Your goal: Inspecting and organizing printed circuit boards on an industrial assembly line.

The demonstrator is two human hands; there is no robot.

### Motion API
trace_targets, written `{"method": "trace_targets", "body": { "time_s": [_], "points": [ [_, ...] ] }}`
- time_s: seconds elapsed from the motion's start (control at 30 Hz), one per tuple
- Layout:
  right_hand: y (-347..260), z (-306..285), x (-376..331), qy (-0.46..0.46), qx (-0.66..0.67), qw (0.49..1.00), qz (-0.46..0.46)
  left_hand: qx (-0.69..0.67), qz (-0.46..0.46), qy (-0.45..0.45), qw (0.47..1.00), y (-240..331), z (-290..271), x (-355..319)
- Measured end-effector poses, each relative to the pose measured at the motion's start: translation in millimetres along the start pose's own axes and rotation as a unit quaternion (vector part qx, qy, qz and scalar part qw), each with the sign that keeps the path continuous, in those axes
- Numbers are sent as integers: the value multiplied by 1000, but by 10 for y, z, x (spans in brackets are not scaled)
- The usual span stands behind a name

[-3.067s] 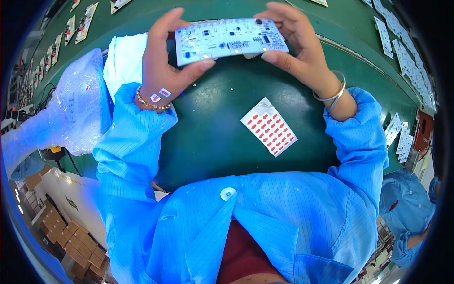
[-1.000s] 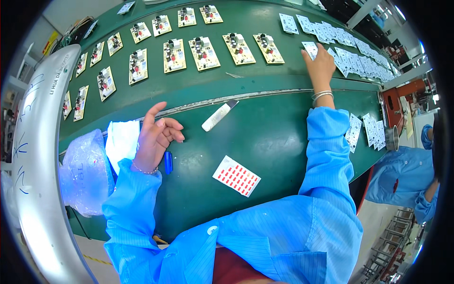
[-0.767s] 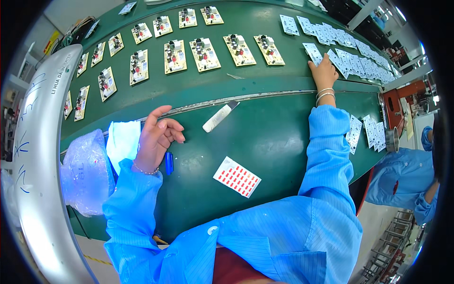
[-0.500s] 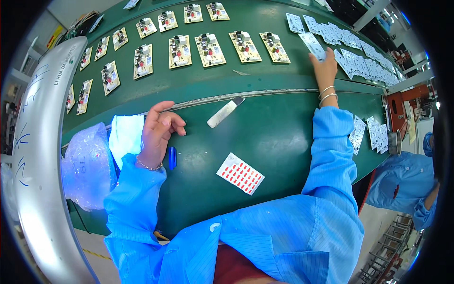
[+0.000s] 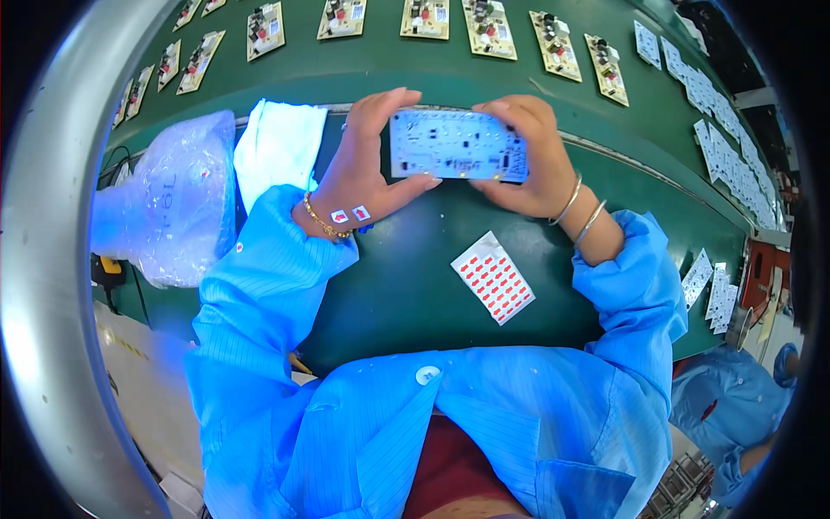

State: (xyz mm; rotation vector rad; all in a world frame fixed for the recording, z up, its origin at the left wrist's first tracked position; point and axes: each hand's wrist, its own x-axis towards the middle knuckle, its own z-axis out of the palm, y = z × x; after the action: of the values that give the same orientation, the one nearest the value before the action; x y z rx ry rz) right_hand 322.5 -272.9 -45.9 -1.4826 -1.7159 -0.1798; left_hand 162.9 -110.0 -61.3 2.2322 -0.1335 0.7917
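Circuit board (image 5: pixel 450 143) held over the green bench (image 5: pixel 398 298)
Left hand (image 5: pixel 370 164) grips its left end, right hand (image 5: pixel 536 160) its right; a sticker sheet (image 5: pixel 494 278) lies on the near side; white cloth (image 5: pixel 278 151) and a plastic-wrapped bundle (image 5: pixel 186 199) crowd the left; yellowish boards (image 5: pixel 491 28) lie beyond.

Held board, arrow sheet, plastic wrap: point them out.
Held board (image 5: pixel 454 145), head view: middle of its face.
Arrow sheet (image 5: pixel 494 278), head view: among its red arrows.
Plastic wrap (image 5: pixel 186 206), head view: middle of its bulge.
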Motion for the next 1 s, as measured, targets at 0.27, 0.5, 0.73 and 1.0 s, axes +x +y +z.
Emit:
{"method": "trace_targets", "body": {
  "time_s": [0.27, 0.5, 0.73, 1.0],
  "points": [
    [30, 37, -74, -22, 99, 993, 62, -43, 11, 7, 999, -6, 4, -4],
    [31, 26, -69, -4, 65, 995, 76, -129, 19, 63, 990, -19, 12, -21],
    [99, -32, -101, 27, 92, 995, 34, -152, 48, 93, 983, -12, -22, -18],
    [97, -40, -99, 39, 119, 992, 15, -178, 43, 84, 979, 13, -26, -7]
  ]
}}
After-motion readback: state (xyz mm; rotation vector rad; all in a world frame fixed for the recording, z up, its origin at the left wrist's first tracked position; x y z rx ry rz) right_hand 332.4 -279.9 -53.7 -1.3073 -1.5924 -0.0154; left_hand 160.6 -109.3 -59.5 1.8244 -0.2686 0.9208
